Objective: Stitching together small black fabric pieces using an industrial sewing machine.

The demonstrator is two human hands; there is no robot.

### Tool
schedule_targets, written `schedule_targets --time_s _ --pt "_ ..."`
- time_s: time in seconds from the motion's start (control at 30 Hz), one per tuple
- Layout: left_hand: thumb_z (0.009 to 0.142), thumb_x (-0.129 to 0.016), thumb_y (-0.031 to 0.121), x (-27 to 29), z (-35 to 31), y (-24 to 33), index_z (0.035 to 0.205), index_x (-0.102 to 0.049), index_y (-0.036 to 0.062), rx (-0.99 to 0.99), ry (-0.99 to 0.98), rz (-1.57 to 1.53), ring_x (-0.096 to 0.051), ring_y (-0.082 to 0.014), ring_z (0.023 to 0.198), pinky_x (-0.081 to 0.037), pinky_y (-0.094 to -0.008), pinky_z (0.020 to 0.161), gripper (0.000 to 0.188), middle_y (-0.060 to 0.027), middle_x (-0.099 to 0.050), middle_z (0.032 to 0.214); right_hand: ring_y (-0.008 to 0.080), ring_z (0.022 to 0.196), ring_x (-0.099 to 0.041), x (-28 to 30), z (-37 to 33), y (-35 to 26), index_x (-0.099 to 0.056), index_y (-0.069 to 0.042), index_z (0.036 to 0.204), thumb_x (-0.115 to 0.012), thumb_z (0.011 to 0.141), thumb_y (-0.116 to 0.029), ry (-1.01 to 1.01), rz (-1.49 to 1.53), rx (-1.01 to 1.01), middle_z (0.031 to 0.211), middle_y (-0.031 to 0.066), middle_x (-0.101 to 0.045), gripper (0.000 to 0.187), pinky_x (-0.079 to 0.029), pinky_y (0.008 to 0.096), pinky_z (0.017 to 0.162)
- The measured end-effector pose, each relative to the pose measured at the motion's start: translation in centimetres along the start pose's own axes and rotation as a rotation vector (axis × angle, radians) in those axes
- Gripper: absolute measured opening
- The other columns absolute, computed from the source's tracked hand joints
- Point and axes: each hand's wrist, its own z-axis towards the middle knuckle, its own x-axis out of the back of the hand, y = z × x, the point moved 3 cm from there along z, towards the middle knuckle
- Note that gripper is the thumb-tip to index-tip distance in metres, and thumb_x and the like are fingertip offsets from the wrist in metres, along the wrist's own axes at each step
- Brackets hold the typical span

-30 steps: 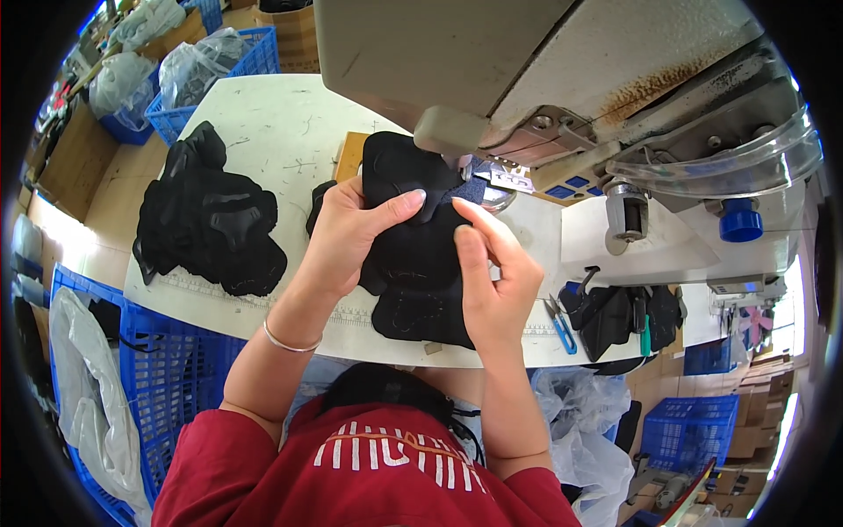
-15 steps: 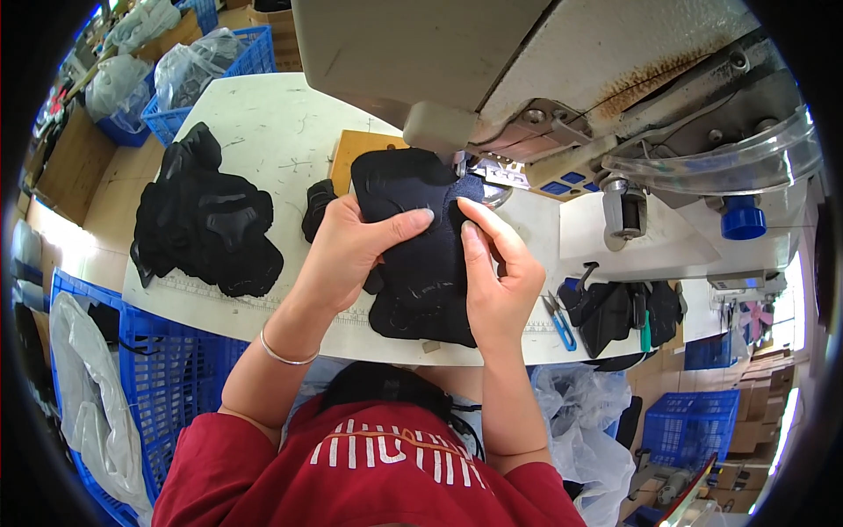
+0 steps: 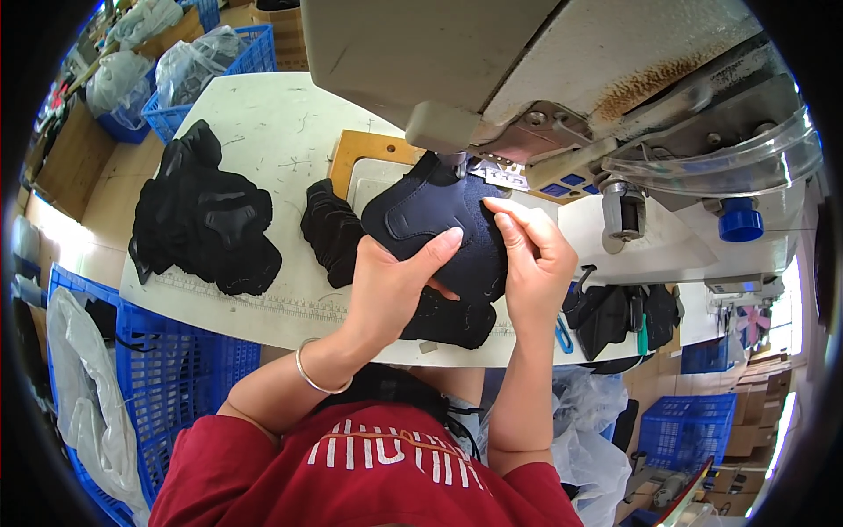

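A dark padded fabric piece (image 3: 430,214) with a raised moulded panel lies under the needle area of a sewing machine (image 3: 457,165). My left hand (image 3: 397,283) grips its near left edge, thumb on top and fingers mostly underneath. At the right edge my right hand (image 3: 537,255) pinches the fabric between thumb and forefinger. Another black fabric part (image 3: 452,321) shows below the piece, at the table's near edge. A bunched black ribbed fabric bundle (image 3: 331,233) rests just left of my left hand.
A pile of black moulded fabric pieces (image 3: 211,215) lies on the white table (image 3: 263,114) at left. Blue-handled scissors (image 3: 563,335) and more black pieces (image 3: 606,321) are at right. A blue crate (image 3: 176,378) stands near left. The machine head (image 3: 395,53) overhangs the back.
The fabric piece has turned under the machine and its moulded panel now shows. Both hands have moved right and toward me. More of the ribbed bundle is uncovered.
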Motion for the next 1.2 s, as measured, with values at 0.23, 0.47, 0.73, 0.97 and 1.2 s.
schedule_targets --time_s 0.23,0.47,0.73,0.97,1.2 --pt "0.085 -0.068 0.012 -0.7 0.2 -0.8 0.102 -0.063 -0.0026 -0.050 0.029 -0.014 -0.065 -0.0121 0.068 -0.054 -0.0237 0.049 0.023 -0.0073 -0.067 0.087 0.0081 0.072 -0.053 -0.8 1.5 4.3 -0.058 -0.003 0.080 -0.056 0.092 -0.017 0.138 0.581 -0.317 0.078 0.0004 -0.059 0.019 -0.044 0.0233 0.067" --pt "0.087 -0.064 0.007 -0.8 0.4 -0.6 0.099 -0.062 -0.0002 -0.070 0.044 -0.018 -0.064 -0.0129 0.066 -0.052 -0.0252 0.049 0.014 -0.0059 -0.066 0.086 0.0080 0.067 -0.055 -1.6 1.6 5.1 -0.058 -0.003 0.081 -0.055 0.091 -0.017 0.202 0.775 -0.368 0.078 0.0020 -0.061 0.018 -0.046 0.0227 0.063" --pt "0.086 -0.066 0.010 -1.0 0.7 -0.6 0.097 -0.063 -0.0018 -0.089 0.057 0.004 -0.063 -0.0099 0.064 -0.051 -0.0228 0.049 0.017 -0.0053 -0.066 0.082 0.0068 0.070 -0.055 -1.6 0.6 5.7 -0.056 -0.004 0.086 -0.058 0.093 -0.016 0.248 0.477 -0.250 0.082 0.0023 -0.061 0.015 -0.045 0.0213 0.063" --pt "0.086 -0.066 0.009 -1.3 0.9 -0.3 0.097 -0.063 -0.0010 -0.136 0.057 0.002 -0.062 -0.0088 0.064 -0.050 -0.0219 0.048 0.016 -0.0045 -0.066 0.082 0.0065 0.076 -0.051 -2.2 0.5 5.4 -0.053 -0.006 0.086 -0.065 0.089 -0.011 0.114 0.697 -0.332 0.084 -0.0002 -0.056 0.013 -0.042 0.0226 0.073" --pt "0.085 -0.065 0.009 -1.3 1.2 -0.4 0.096 -0.063 -0.0006 -0.160 0.056 0.045 -0.062 -0.0089 0.064 -0.050 -0.0219 0.047 0.015 -0.0044 -0.065 0.081 0.0086 0.072 -0.059 -1.6 -0.2 5.4 -0.047 -0.009 0.092 -0.057 0.093 -0.012 0.122 0.721 -0.361 0.086 0.0049 -0.062 0.011 -0.049 0.0228 0.064"
